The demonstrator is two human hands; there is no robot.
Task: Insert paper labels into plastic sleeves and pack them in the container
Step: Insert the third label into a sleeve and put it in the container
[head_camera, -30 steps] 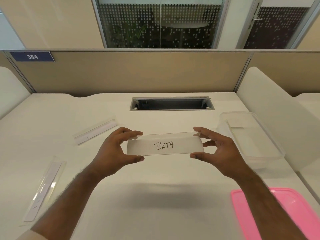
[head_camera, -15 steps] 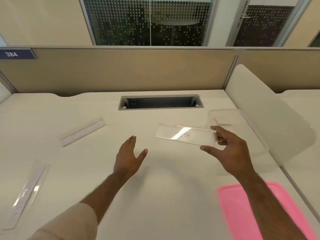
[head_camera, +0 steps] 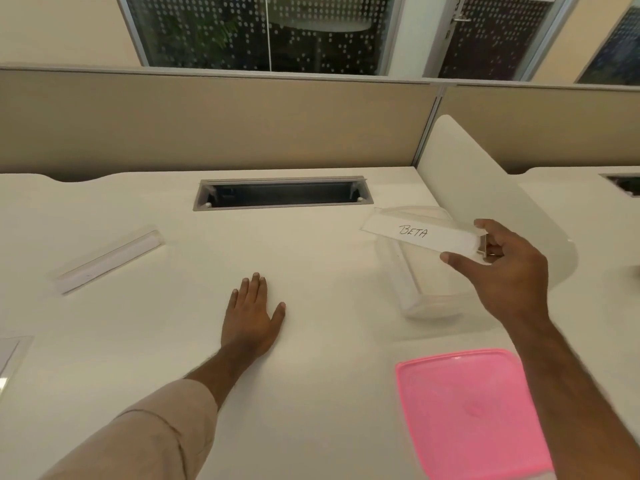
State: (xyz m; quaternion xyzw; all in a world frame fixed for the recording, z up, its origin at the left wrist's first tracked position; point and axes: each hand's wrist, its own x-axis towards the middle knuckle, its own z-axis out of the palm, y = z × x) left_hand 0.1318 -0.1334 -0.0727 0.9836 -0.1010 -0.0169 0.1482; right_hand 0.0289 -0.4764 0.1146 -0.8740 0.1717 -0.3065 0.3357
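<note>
My right hand [head_camera: 505,271] pinches the right end of a clear plastic sleeve [head_camera: 415,233] holding a white paper label marked "BETA". The sleeve hangs above the clear plastic container [head_camera: 426,303] at the right of the white desk. My left hand [head_camera: 251,313] rests flat on the desk with straight fingers and holds nothing. Another sleeve with a label [head_camera: 107,259] lies at the far left of the desk. A third sleeve [head_camera: 8,355] shows partly at the left edge.
A pink lid [head_camera: 467,410] lies near the desk's front right. A dark cable slot [head_camera: 282,194] is cut into the desk's back middle. A beige partition [head_camera: 207,123] stands behind, and a white divider [head_camera: 485,188] rises just right of the container.
My left hand let go of the BETA sleeve and dropped flat onto the desk. My right hand carried the sleeve to the right, over the clear container.
</note>
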